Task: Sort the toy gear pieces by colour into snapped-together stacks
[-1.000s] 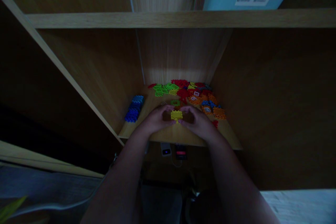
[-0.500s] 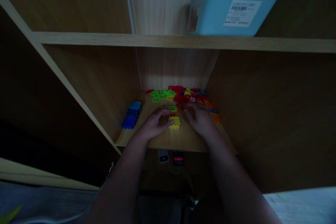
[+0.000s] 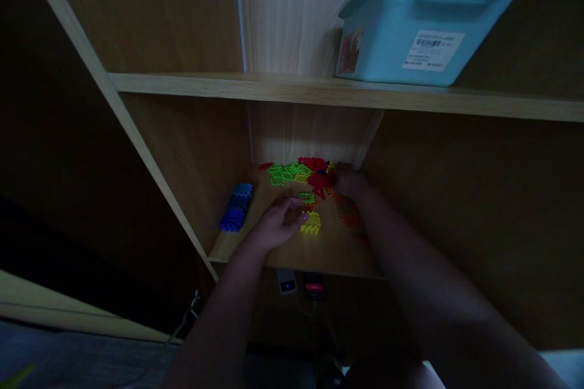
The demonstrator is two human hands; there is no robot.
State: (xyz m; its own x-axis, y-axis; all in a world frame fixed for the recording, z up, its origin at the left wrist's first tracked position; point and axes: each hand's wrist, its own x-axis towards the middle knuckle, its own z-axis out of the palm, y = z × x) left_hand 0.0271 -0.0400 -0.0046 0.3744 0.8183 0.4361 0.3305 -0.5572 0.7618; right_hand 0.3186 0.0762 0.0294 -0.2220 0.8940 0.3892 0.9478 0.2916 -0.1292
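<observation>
My left hand [image 3: 277,223] is held low over the lower shelf, thumb and fingers apart in a curve. Its thumb tip overlaps the edge of the yellow interlocking plastic pieces [image 3: 311,224]; whether it presses on them I cannot tell. By the index finger lies a green piece [image 3: 306,197], with orange showing just below it. My right hand [image 3: 349,183] reaches into the right side of the pile, beside the red pieces [image 3: 318,181]. Its fingers are dim and mostly hidden. Light green pieces [image 3: 287,173] lie at the back.
A row of blue pieces [image 3: 237,208] stands by the left wall. Orange pieces [image 3: 350,220] lie near my right forearm. Overhead, a light blue bin [image 3: 387,42] sits on the upper shelf [image 3: 274,86]. Two small devices, one a grey box [image 3: 287,282], are below the shelf's front edge.
My right hand has moved further back into the pile, away from my left hand. The left hand keeps its place by the yellow pieces. The whole view has shifted slightly.
</observation>
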